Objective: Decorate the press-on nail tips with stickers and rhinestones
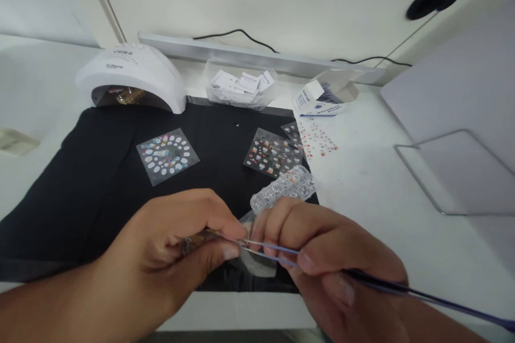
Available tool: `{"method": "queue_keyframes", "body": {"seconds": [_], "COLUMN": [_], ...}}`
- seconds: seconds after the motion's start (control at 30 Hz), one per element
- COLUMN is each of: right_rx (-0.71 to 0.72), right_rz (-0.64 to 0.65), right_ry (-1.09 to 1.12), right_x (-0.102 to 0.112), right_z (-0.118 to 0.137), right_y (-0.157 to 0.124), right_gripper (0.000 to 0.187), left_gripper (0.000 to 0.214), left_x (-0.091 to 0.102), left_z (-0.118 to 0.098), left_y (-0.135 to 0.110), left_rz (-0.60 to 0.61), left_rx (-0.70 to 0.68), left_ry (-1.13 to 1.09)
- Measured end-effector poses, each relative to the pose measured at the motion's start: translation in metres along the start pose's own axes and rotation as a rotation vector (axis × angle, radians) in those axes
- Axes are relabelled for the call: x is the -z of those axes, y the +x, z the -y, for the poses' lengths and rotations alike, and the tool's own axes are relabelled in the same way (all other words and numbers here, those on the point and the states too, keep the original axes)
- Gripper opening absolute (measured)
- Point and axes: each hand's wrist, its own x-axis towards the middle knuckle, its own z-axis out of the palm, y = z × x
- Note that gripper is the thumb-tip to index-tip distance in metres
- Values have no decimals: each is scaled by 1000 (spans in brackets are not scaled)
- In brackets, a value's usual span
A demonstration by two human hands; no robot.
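My left hand [173, 246] is closed, thumb and forefinger pinching a small, partly hidden piece [197, 240] that looks brown and glossy; its kind I cannot make out. In my right hand [333, 241] is a pair of purple-blue tweezers [277, 248], gripped between thumb and fingers. Their tips are slightly apart and meet the end of the left thumb and forefinger. Beneath the tips lies a translucent piece of film [259, 264], mostly covered by the hands. A clear compartment case of small shiny rhinestones [284, 187] rests just beyond my right fingers.
A black cloth [100, 166] covers the table's middle. Sticker sheets [168, 155] [273, 153] lie on it. A white nail lamp [132, 72] stands back left. A clear tub of packets [241, 83] and an alcohol-pad box [325, 96] stand behind. A wire frame [418, 182] is at right.
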Motion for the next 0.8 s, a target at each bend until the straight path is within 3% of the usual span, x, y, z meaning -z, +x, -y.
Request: {"method": "queue_keyframes", "body": {"seconds": [0.23, 0.8], "right_rx": [-87, -124], "right_rz": [29, 119], "right_ry": [36, 95], "right_x": [3, 10], "right_z": [4, 4], "right_y": [2, 2], "right_gripper": [20, 20], "left_gripper": [14, 21], "left_x": [3, 4], "left_z": [-1, -5], "left_y": [1, 0], "left_rz": [91, 114], "left_rx": [-34, -19], "left_ry": [12, -32]}}
